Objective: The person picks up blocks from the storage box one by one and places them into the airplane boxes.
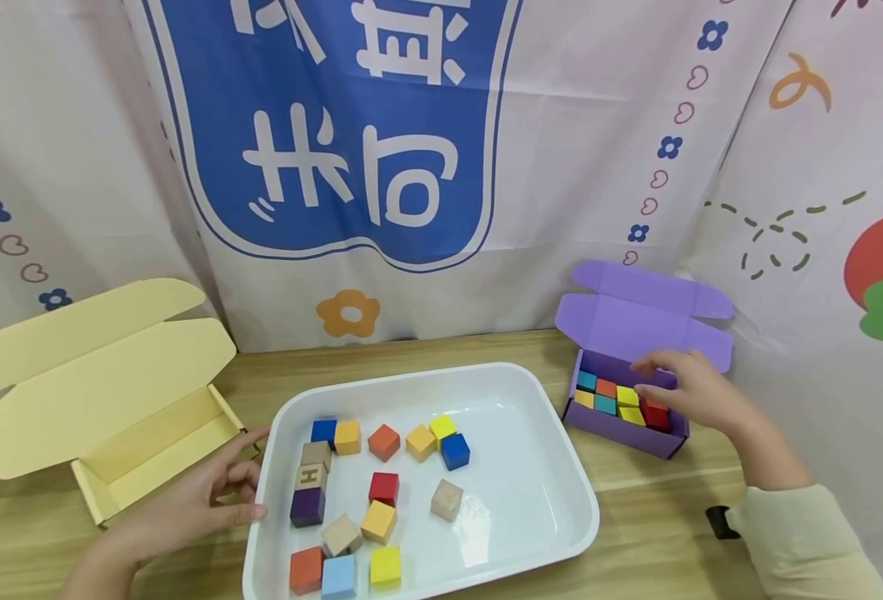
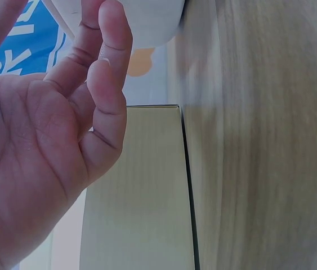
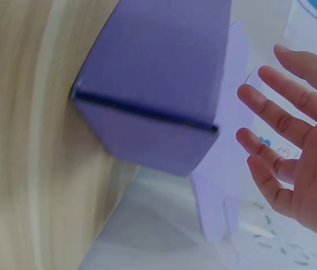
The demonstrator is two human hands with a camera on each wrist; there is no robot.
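My right hand (image 1: 692,387) is over the open purple box (image 1: 621,429), its fingers spread and relaxed with nothing between them. Several coloured cubes (image 1: 605,404) sit in rows inside that box; the hand hides part of its right end. In the right wrist view the purple box's outer wall (image 3: 152,62) stands beside the spread hand (image 3: 310,135). At the left side of the white tray (image 1: 569,508), my left hand (image 1: 194,500) touches or nearly touches the rim with loosely bent fingers. The left wrist view shows that palm (image 2: 34,129) holding nothing.
Several loose cubes (image 1: 384,442) lie mostly in the tray's left and middle parts. An open yellow box (image 1: 164,442) with its lid raised stands at the left, beyond the left hand. A printed curtain (image 1: 561,167) hangs behind the wooden table (image 1: 651,533).
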